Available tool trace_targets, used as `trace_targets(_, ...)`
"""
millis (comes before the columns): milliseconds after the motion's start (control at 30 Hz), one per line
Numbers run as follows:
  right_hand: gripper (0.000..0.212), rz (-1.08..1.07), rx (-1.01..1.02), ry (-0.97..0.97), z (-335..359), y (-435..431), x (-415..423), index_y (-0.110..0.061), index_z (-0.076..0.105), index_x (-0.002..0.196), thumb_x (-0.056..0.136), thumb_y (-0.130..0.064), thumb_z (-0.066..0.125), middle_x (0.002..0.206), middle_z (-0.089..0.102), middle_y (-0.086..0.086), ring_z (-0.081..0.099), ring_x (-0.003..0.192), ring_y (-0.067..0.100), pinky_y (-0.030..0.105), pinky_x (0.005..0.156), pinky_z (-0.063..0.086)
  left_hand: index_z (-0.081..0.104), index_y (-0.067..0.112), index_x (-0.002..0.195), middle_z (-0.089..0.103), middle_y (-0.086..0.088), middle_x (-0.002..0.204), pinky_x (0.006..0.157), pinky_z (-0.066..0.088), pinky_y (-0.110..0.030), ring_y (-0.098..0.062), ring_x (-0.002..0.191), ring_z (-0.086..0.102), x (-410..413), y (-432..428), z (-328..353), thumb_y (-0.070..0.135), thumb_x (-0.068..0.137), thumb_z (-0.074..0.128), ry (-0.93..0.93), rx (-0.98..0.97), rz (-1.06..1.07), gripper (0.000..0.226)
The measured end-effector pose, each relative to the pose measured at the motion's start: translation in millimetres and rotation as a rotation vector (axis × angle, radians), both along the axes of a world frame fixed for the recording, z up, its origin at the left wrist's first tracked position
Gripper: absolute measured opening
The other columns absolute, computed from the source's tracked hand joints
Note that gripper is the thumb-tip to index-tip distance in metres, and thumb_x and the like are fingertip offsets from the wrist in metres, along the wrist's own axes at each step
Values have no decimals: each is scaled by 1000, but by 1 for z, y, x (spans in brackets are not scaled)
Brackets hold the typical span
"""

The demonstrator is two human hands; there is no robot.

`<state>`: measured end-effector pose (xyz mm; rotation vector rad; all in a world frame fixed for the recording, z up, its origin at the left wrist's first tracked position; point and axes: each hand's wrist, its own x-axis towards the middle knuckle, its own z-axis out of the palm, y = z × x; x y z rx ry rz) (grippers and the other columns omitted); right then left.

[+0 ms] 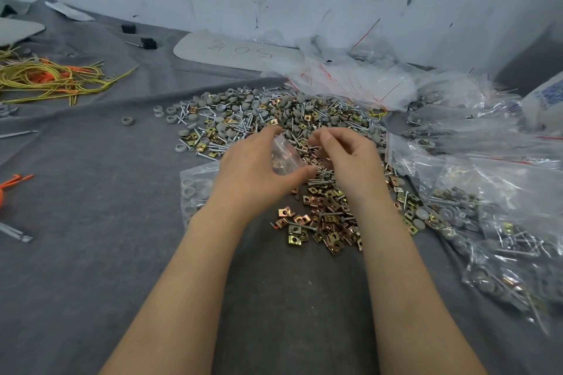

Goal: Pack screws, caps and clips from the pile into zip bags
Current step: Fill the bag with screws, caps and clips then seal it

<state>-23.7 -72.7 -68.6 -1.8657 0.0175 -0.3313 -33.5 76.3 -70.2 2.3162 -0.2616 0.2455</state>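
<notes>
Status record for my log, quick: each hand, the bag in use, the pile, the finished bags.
left hand: holds small zip bag, clips visible inside
right hand: fingers curled beside the bag; what its grip holds is unclear
pile: screws, grey caps and clips mixed, on grey cloth
filled bags: heaped on the right
empty bags: behind the pile

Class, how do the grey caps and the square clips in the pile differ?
The grey caps are round and dull; the square clips are shiny, gold and copper. The grey caps lie mostly at the far side; the square clips gather at the near side. Both lie loose on the cloth.
</notes>
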Motion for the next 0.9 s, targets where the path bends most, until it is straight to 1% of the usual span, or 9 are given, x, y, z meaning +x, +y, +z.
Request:
trace_targets(67, 15, -148, -343, -26, -5, -2, 1, -23, 69, 101, 96, -26, 55, 100, 68, -8, 59, 89, 3, 30, 88, 48, 43, 20, 138, 60, -1, 129, 98, 46, -46, -22, 115, 57, 0, 1, 0, 64, 68, 70, -6, -2, 12, 87)
trace_targets(200, 32, -139, -824, 223, -16, 10, 5, -27, 60, 124, 94, -33, 55, 131, 50, 6, 42, 124, 28, 43, 104, 33, 44, 19, 139, 59, -2, 129, 98, 45, -46, -23, 116, 57, 0, 0, 0, 62, 69, 71, -20, 3, 22, 86)
trace_targets(333, 22, -178, -811, 189, -19, 15, 7, -25, 58, 113, 91, -26, 59, 125, 50, 5, 41, 122, 28, 43, 100, 31, 44, 19, 139, 59, -1, 130, 97, 46, -44, -22, 116, 56, 0, 1, 0, 61, 70, 72, -16, 2, 30, 85)
trace_targets(433, 9, -162, -742, 131, -21, 14, 8, -22, 55, 98, 91, -23, 61, 112, 56, 1, 49, 110, 23, 41, 96, 39, 43, 19, 139, 57, -2, 132, 97, 47, -42, -22, 117, 56, 0, 3, 0, 62, 71, 70, -16, 1, 40, 86)
trace_targets(500, 7, -162, -594, 90, -20, 9, 8, -20, 54, 91, 92, -21, 60, 98, 59, -2, 54, 92, 18, 33, 81, 46, 43, 20, 140, 57, -2, 134, 97, 46, -40, -22, 117, 55, 0, 4, 1, 64, 70, 70, -12, -8, 52, 87)
trace_targets(567, 7, -182, -431, 54, -18, 3, 8, -18, 54, 90, 92, -18, 60, 84, 56, -8, 52, 79, 11, 20, 64, 41, 43, 21, 139, 57, -2, 133, 97, 46, -39, -23, 117, 55, -1, 4, 1, 64, 70, 70, -2, -15, 63, 86)
trace_targets(633, 6, -188, -397, 24, -16, -1, 7, -18, 55, 90, 91, -16, 61, 78, 53, -13, 51, 74, 8, 17, 61, 37, 44, 21, 139, 57, -2, 132, 97, 46, -40, -23, 117, 55, 0, 5, 1, 63, 70, 71, 11, -27, 77, 85)
trace_targets(767, 7, -9, -581, 108, -11, 2, 2, -23, 61, 86, 88, -27, 66, 77, 58, -12, 52, 70, 2, 21, 63, 42, 45, 20, 137, 59, -5, 130, 97, 46, -43, -24, 116, 56, 1, 6, 1, 61, 71, 71, 21, -44, 97, 82)
trace_targets(900, 14, 95, -846, 290, -11, 14, -1, -20, 68, 86, 85, -34, 68, 89, 68, 1, 63, 87, 22, 38, 83, 52, 45, 18, 136, 58, -5, 130, 98, 43, -43, -26, 117, 54, 2, 3, 0, 63, 70, 68, 1, 3, 109, 84)
